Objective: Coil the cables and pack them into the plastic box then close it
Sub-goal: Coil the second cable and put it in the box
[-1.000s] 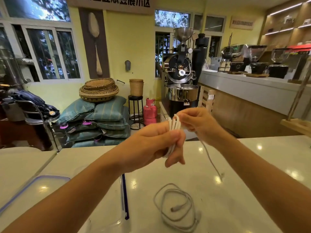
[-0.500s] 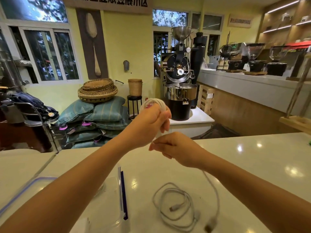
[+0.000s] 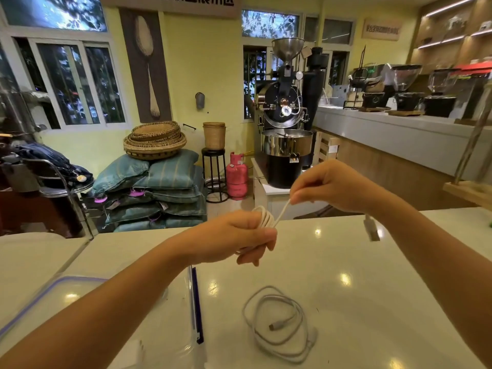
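My left hand (image 3: pixel 241 235) is closed around a bundle of white cable loops (image 3: pixel 265 217), held above the white counter. My right hand (image 3: pixel 332 186) pinches the same cable's free end up and to the right, the strand stretched taut between both hands. The cable's plug (image 3: pixel 371 228) dangles below my right wrist, blurred. A second white cable (image 3: pixel 279 324) lies in a loose coil on the counter in front of me. The clear plastic box with blue trim (image 3: pixel 195 302) stands open at lower left, partly hidden by my left forearm.
The white counter (image 3: pixel 359 275) spreads out to the right. Its far edge drops to a floor with stacked sacks (image 3: pixel 159 193), a pink gas cylinder (image 3: pixel 236 177) and a coffee roaster (image 3: pixel 286 134). A wooden shelf corner (image 3: pixel 468 193) juts in at the right.
My right hand has risen from below my left hand to above and right of it, pulling the cable end taut. My left hand has dropped lower. The plug has lifted off the counter.
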Available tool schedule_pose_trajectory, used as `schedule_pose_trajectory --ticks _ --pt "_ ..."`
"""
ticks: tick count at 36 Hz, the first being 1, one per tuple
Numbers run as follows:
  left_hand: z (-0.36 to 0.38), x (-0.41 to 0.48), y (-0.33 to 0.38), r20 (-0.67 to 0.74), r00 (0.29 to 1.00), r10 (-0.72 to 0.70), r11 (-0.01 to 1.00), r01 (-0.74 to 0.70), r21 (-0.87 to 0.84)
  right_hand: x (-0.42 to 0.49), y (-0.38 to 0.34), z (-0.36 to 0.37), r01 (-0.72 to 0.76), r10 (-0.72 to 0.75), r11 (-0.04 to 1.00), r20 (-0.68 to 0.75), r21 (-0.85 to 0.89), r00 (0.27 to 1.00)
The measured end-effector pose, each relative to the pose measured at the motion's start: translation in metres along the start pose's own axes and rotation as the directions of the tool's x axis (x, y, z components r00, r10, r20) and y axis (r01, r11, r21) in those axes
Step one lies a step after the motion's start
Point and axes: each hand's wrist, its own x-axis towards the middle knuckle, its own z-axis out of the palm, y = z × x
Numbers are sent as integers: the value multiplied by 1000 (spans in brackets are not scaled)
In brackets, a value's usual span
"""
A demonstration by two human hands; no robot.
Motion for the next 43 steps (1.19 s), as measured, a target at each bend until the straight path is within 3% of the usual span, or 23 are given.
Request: schedule_pose_trajectory --ticks 3,6,9,15,18,20,24,27,31,38,43 --pt "-1 -2 1 134 989 64 964 -26 -266 3 8 1 21 -10 993 -89 117 996" --pt "-3 -1 3 180 963 200 886 -99 -453 6 18 9 4 65 940 -193 340 979" --pt "-4 5 8 166 937 306 816 -168 -553 12 29 30 -65 221 805 -196 589 955" --pt "-6 20 17 -27 951 309 764 -265 -588 19 26 86 -165 298 790 -134 591 945" --pt "-12 28 14 -225 957 183 776 -281 -565 23 16 106 -200 279 851 -96 485 956" --pt "-17 33 9 -327 937 121 839 -273 -471 23 9 112 -201 229 913 -40 354 973" --pt "-23 38 -3 -455 887 81 990 -125 -67 20 -2 108 -172 174 973 1 155 985" --pt "-23 39 -8 -491 864 112 989 -47 143 19 -12 98 -144 141 989 68 42 988" --pt "-25 40 -17 -514 854 86 961 66 270 16 -16 84 -83 100 983 97 -163 990" --pt "-22 33 -24 -410 912 -3 964 112 241 10 -20 61 21 -20 939 7 -344 1000" --pt "-23 23 -17 -197 978 -68 996 57 -62 6 -25 46 78 -67 927 42 -368 997"
